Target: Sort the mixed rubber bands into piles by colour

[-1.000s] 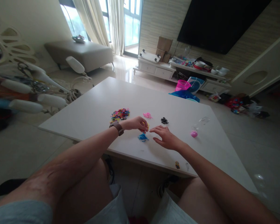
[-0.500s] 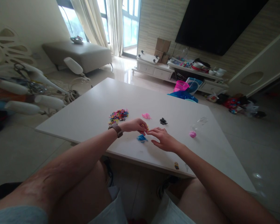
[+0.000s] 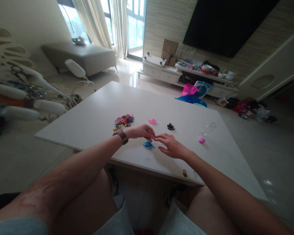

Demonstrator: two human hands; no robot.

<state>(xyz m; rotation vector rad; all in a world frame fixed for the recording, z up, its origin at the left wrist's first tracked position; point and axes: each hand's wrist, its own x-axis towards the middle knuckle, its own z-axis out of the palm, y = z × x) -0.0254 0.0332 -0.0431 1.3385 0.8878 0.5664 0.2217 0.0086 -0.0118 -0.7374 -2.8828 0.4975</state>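
My left hand [image 3: 146, 131], with a brown watch on the wrist, is closed in a pinch on a few small yellow and reddish rubber bands [image 3: 154, 137]. My right hand [image 3: 170, 145] has its fingers stretched out, the fingertips reaching the bands beside the left fingertips. Just below the left hand lies a small blue pile of bands [image 3: 148, 145]. A mixed multicoloured pile [image 3: 124, 120] sits to the left, partly behind the left wrist. Beyond the hands are a pink pile [image 3: 153, 121] and a black pile [image 3: 171, 126].
The white table [image 3: 137, 98] carries a pink lump [image 3: 201, 140], a clear plastic container [image 3: 210, 128] and a small yellow figure [image 3: 184, 173] near its front edge. A lamp with white shades [image 3: 74, 68] stands at the left. Past the table is a pink basket [image 3: 189, 89].
The view has shifted very slightly. Both hands keep nearly the same place, and a reddish bit now shows among the yellow at the left fingertips.
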